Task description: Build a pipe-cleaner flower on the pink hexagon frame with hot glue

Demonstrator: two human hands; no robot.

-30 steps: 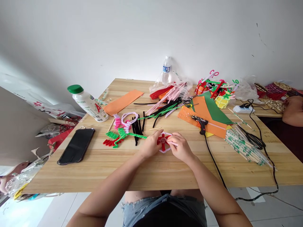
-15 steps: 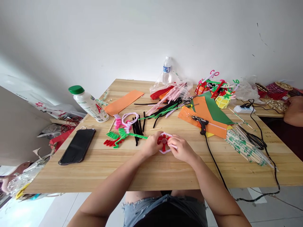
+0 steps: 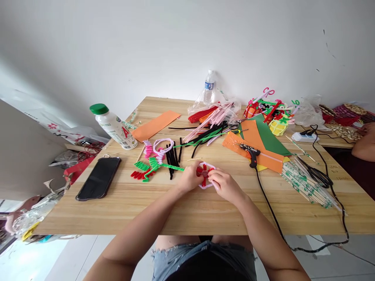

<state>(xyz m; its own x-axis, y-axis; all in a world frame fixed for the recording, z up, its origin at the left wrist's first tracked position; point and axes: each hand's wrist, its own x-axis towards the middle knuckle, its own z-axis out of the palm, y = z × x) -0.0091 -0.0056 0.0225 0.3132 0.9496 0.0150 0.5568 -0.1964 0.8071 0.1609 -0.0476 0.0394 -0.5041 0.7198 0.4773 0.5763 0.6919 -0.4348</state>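
Between my two hands is a small ring of pale lilac pipe cleaner with red spokes (image 3: 204, 182), near the front middle of the table. My left hand (image 3: 190, 177) is closed on its left side, fingers curled over the rim. On the right side, my right hand (image 3: 225, 182) pinches the rim, its fingertips close to the red centre. Just left of my left hand lies a green pipe-cleaner stem (image 3: 172, 168) with coiled green leaves. A lilac pipe-cleaner loop (image 3: 163, 145) and short black pipe cleaners (image 3: 173, 158) lie beyond it.
A black glue gun (image 3: 250, 153) rests on orange card (image 3: 272, 160), its cord running down the right side. Scissors (image 3: 318, 175) and wrapped sticks (image 3: 307, 187) lie farther right. A phone (image 3: 99, 178) and a tilted-looking white bottle (image 3: 115, 130) stand left. Another person's arm (image 3: 365, 146) shows at right.
The view has shifted slightly, moving the table's contents a little to the right. My right fingers have changed position a little on the ring; both hands still hold it.
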